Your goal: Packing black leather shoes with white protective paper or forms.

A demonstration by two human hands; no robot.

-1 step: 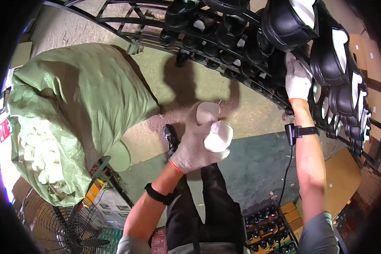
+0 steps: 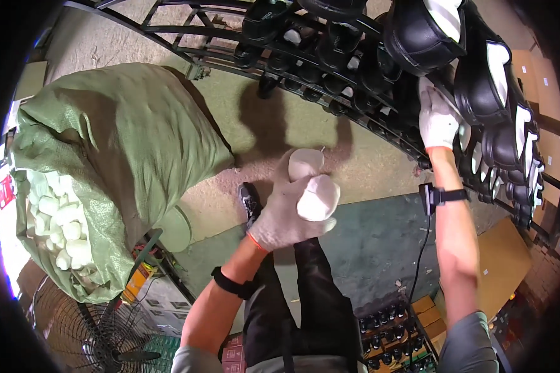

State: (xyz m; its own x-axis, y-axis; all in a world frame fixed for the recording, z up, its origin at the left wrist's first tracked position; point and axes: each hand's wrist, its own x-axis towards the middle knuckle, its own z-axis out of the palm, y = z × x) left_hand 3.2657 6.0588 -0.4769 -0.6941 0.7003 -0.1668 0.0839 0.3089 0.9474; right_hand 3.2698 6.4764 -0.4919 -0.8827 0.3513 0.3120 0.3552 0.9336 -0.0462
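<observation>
While the left hand (image 2: 285, 217), in a pale knit glove, is part curled around two white rounded pieces, one (image 2: 306, 164) near the fingers and one (image 2: 319, 198) by the thumb, the right hand (image 2: 438, 121) reaches in at the near edge of the black metal rack (image 2: 162, 29). Both pieces are clear of the rack, over the floor (image 2: 367, 177). Right hand: gloved, just beside a large black shoe (image 2: 423, 40) on the rack; fingertips hidden among the shoes, so openness and any hold cannot be told. More black shoes (image 2: 484, 93) line the rack's right end, white material showing in their openings. Green woven sack (image 2: 130, 124) on the left; its open mouth, at the lower end, shows loose white pieces (image 2: 62, 224), apparently similar. Wire-caged fan (image 2: 96, 339) below the sack.
</observation>
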